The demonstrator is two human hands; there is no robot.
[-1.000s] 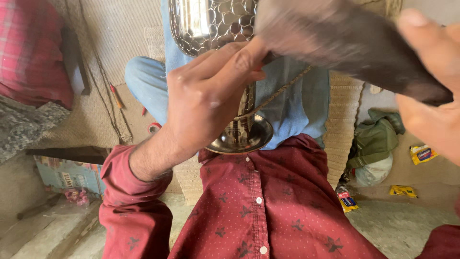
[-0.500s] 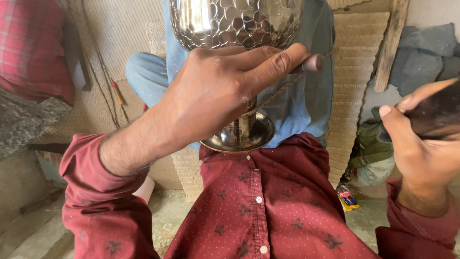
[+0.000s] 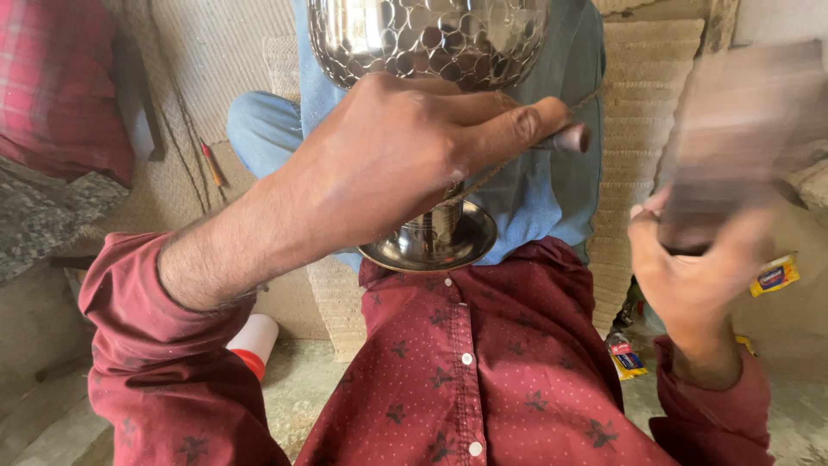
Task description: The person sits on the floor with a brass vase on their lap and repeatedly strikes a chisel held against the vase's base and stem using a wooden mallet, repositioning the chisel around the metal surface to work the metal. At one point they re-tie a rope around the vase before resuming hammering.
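A shiny hammered metal goblet (image 3: pixel 431 39) with a round foot (image 3: pixel 429 246) rests against my dark red shirt. My left hand (image 3: pixel 405 160) is closed round a thin metal punch (image 3: pixel 565 138), its tip held against the goblet's stem area below the bowl. My right hand (image 3: pixel 694 285) grips the handle of a dark wooden mallet (image 3: pixel 742 129), raised at the right and blurred by motion. The mallet head is apart from the punch.
Blue jeans (image 3: pixel 267 129) and woven mats (image 3: pixel 642 112) lie behind the goblet. A white and red cup (image 3: pixel 254 341) stands on the floor at the lower left. Small yellow packets (image 3: pixel 776 276) lie at the right. A red checked cloth (image 3: pixel 56 86) is at the upper left.
The mallet swung from over the goblet down to the right, then rose again at the right. My left hand kept the punch against the goblet and shifted slightly.
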